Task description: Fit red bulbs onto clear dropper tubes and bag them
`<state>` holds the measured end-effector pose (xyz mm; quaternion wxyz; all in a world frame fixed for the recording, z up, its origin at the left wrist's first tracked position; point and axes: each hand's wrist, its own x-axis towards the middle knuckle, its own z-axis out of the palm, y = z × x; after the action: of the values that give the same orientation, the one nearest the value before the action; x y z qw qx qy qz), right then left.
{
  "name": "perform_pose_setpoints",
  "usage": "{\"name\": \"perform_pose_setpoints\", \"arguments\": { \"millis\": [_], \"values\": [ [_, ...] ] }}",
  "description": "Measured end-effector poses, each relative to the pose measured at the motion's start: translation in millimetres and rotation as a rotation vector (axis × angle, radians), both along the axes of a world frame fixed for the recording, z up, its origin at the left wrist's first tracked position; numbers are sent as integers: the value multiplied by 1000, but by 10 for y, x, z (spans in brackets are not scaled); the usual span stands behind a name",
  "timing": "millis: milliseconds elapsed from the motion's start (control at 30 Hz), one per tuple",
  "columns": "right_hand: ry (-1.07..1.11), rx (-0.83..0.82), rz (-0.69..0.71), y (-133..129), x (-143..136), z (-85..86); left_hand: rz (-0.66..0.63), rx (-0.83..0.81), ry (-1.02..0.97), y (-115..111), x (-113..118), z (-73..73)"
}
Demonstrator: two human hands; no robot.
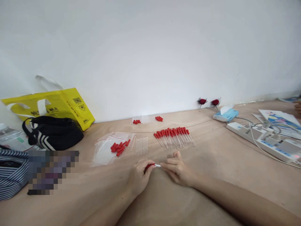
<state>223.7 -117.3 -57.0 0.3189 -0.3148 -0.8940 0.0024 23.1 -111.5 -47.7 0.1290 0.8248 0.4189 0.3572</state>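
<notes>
On the near side of the worktop, about mid-scene in the head view, both hands are busy with one little dropper. The left hand is closed around its red bulb, and the right hand has its fingertips pinched at the clear tube sticking out to the right. So the dropper sits right between the two hands, lying sideways.

Just beyond the right hand there's a tidy row of red-topped droppers, all slanted, bulbs on the far end. Left of that row are some bare clear tubes lined up side by side, then a loose pile of red bulbs on clear plastic bags. Further back, near the wall, two small red clusters lie on more clear plastic.

Far left: yellow bag with a black bag in front, striped cloth nearer. Over on the right: a blue tissue pack, a white power strip and some papers.
</notes>
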Motion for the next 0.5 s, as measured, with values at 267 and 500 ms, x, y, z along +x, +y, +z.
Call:
{"name": "perform_pose_setpoints", "arguments": {
  "millis": [267, 500],
  "values": [
    [25, 177, -25, 22, -35, 31, -158, 238, 55, -30, 51, 28],
    [16, 172, -7, 30, -128, 21, -181, 217, 52, -47, 62, 20]
  ]
}}
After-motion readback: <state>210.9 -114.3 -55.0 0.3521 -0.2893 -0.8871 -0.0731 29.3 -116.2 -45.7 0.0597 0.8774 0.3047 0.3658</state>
